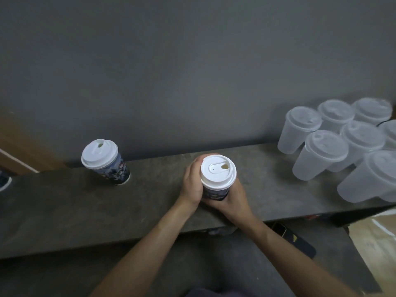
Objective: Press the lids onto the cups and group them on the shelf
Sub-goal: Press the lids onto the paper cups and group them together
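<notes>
Dark printed paper cup (215,195) capped with a white plastic lid (218,170) is sitting between both hands near the front edge of the grey stone shelf (85,211). Its base is hidden, so it is perhaps resting there. The left hand (192,185) is wrapping its fingers round the cup's left side, while the right hand (234,200) is cupping it low on the right. Farther left, well apart, a second dark paper cup (115,171) is standing lidded. At the far right, translucent plastic cups (321,155) with clear lids are clustering together, touching, before the grey wall (171,61).
</notes>
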Tool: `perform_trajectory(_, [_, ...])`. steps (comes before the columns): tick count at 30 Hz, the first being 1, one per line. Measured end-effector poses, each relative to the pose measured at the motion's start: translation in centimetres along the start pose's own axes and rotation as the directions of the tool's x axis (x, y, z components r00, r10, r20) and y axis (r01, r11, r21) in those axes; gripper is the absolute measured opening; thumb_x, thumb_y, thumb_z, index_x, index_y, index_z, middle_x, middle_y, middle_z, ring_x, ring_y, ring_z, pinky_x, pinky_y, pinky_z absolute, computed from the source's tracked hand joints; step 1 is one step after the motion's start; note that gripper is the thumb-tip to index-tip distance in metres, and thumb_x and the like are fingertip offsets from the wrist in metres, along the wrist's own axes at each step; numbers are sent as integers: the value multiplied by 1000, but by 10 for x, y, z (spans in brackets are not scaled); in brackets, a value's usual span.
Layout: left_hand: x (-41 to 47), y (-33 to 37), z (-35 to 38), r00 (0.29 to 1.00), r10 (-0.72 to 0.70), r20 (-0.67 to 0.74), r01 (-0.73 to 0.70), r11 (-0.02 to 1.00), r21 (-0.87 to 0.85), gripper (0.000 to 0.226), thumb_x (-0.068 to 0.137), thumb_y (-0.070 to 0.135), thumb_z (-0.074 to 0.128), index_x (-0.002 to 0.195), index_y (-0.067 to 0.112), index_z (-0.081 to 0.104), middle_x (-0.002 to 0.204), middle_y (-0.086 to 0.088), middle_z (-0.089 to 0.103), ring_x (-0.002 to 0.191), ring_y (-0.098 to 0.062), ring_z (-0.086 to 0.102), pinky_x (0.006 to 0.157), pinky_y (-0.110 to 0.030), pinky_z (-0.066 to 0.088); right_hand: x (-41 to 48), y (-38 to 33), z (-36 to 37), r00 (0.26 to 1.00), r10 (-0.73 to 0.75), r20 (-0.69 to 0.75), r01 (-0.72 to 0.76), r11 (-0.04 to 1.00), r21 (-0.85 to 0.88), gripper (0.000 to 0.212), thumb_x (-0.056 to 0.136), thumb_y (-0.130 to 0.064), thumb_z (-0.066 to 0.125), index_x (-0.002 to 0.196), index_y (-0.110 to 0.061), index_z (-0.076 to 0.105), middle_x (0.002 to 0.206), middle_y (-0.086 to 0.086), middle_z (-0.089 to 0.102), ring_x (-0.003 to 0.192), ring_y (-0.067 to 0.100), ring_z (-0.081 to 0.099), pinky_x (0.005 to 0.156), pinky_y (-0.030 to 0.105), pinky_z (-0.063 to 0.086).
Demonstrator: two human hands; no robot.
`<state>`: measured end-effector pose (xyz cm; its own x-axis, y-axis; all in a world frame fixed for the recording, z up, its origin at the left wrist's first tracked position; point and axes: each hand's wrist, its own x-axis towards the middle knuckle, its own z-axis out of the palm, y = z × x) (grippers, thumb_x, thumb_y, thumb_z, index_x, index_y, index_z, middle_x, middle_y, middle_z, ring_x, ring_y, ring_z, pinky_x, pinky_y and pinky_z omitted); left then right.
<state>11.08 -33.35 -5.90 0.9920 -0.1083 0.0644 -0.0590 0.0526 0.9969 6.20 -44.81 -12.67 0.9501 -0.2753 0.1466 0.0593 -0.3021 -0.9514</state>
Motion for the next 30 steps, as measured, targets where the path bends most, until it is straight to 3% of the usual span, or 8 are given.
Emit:
perform_trajectory(5, [19,21,-4,931,-192,312,231,968,-95,39,105,11,38,105,-1,76,99,-6,78,96,-14,71,88,-26,53,0,0,-5,999,-26,40,28,997,-65,87,63,-46,94,138,-21,58,134,-20,63,127,-1,58,106,39,51])
perform_trajectory(10, [5,11,2,993,-61,97,68,995,-70,38,100,3,39,94,5,77,94,0,79,92,-10,72,83,-22,53,-1,-4,-2,1000,-17,-6,17,1000,-17,108,53,-55,101,143,-28,47,139,-8,59,132,10,56,109,41,49])
perform_trajectory(12, [2,6,4,999,-16,43,18,998,-57,37,99,7,40,96,6,76,97,-1,79,95,-12,71,85,-23,53,-2,-4,-2,1000,-5,-15,5,1000,-4,105,55,-53,100,143,-28,48,139,-8,60,131,9,58,108,41,50])
perform_trajectory(18, [17,27,-2,958,-130,255,149,987,-54,32,98,4,44,99,-2,76,96,-6,78,90,-11,71,81,-21,53,-1,-1,-5,998,-36,59,38,999,-39,90,66,-30,97,144,-20,51,137,-9,63,130,6,58,108,41,49])
perform_trajectory(22, [5,16,2,994,-85,64,90,992,-92,33,98,3,44,92,3,77,92,-3,78,89,-12,71,79,-22,52,-4,-4,-2,1000,-19,-5,19,1000,3,106,55,-51,100,141,-28,43,139,-10,55,132,8,55,107,33,48])
perform_trajectory(24, [0,10,5,999,-28,-37,25,996,-87,32,99,3,44,91,5,75,90,1,78,88,-10,71,79,-20,52,-4,-3,-2,1000,-4,-13,4,1000,10,106,53,-59,98,138,-26,45,137,-11,58,129,8,57,105,36,50])
perform_trajectory(27, [9,16,0,997,-56,62,61,996,-70,30,98,9,46,94,3,75,92,0,77,89,-10,71,80,-20,52,-3,2,-4,1000,-10,1,10,1000,-2,96,60,-48,97,140,-24,49,136,-7,61,129,6,58,107,40,51])
perform_trajectory(30, [17,22,-4,959,-230,167,242,969,-54,32,102,11,47,90,7,76,90,-2,77,85,-10,70,81,-25,53,0,4,-5,999,-36,31,37,999,-31,92,64,-32,94,144,-23,50,140,-8,60,133,6,55,111,42,48])
